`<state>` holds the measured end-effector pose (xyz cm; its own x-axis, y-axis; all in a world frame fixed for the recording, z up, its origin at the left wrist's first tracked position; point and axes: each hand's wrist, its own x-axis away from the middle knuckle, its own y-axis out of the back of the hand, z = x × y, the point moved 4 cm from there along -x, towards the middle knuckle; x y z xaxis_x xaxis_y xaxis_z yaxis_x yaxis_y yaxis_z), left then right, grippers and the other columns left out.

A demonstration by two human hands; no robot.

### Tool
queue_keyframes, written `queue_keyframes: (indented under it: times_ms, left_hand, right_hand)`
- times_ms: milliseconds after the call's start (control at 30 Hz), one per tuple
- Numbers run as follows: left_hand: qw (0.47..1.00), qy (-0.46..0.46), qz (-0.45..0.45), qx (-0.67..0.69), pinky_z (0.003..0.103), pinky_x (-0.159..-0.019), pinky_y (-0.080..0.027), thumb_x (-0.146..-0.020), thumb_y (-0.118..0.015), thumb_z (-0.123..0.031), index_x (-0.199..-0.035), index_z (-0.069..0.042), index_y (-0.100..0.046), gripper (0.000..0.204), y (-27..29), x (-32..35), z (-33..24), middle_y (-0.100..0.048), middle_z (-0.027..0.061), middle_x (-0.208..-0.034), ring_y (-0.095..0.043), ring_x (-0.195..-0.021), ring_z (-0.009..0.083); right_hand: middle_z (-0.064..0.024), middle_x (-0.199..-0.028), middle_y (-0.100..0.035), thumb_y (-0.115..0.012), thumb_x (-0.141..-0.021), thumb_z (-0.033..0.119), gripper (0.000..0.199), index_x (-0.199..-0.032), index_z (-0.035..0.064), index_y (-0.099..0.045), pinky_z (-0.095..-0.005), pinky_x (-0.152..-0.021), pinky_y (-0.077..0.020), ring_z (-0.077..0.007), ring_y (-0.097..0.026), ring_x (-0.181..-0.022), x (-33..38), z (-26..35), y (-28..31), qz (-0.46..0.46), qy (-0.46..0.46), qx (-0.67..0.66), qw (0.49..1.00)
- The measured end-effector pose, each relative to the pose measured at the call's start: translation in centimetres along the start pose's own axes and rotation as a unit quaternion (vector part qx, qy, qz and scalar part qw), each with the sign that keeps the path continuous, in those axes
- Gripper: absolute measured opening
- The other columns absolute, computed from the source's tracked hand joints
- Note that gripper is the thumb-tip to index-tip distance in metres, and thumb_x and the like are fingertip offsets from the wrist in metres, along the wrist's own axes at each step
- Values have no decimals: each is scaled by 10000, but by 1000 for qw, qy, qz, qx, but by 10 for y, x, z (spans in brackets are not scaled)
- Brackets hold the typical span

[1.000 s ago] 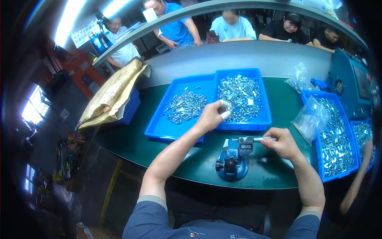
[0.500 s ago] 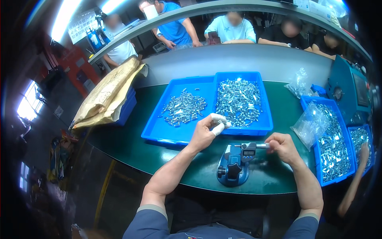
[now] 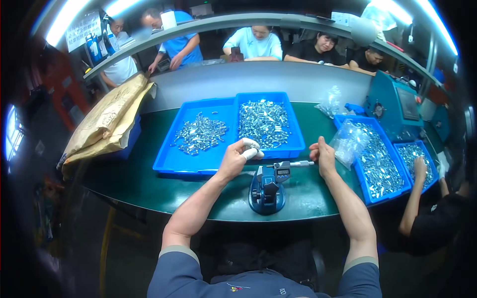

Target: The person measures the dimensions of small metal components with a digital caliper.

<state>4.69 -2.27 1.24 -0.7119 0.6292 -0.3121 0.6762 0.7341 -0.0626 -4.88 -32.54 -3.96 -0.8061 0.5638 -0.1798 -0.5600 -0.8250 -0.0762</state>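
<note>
White finger covers are on my left hand [image 3: 237, 158], whose thumb and fingertips are pinched together on a small metal part, mostly hidden by the fingers. That hand is over the front edge of a blue tray [image 3: 298, 144] heaped with small shiny metal parts [image 3: 264, 121]. In front of me a digital micrometer [image 3: 282, 172] is clamped in a blue stand [image 3: 268, 201], its thimble pointing right. Just beyond the thimble's end is my right hand [image 3: 325, 158], thumb raised and fingers loosely apart, holding nothing visible.
Left of the full tray, a wider blue tray [image 3: 166, 161] holds a smaller pile. Brown paper sacks [image 3: 107, 121] lie far left. At right are a clear plastic bag [image 3: 348, 144], more blue trays [image 3: 365, 186], a teal machine [image 3: 392, 102] and another person's hand [image 3: 420, 169]. People sit beyond the partition.
My right hand has come off the micrometer's thimble and its fingers have loosened. My left hand stays pinched near the tray's front edge. The whole view has shifted, moving the scene leftward.
</note>
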Motion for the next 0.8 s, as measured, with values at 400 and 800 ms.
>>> queue_keyframes:
  times_ms: [400,800]
  left_hand:
    - [1000,4,13,17,335,-810,-559,-922,-548,-57,-1024,12,-625,146,3,-7,4,-708,152,-921,-695,-862,221]
    - [999,10,18,41,345,-839,-557,-937,-577,-70,-1059,-7,-624,145,5,-7,11,-705,148,-968,-692,-920,222]
  right_hand:
    - [-35,-617,-614,-541,-962,526,542,-823,14,-655,-220,-477,-412,-89,-551,-532,-4,3,1,-45,25,46,998]
    - [-30,-608,-603,-561,-972,461,482,-808,19,-660,-218,-482,-398,-81,-520,-510,1,-4,0,-35,30,58,997]
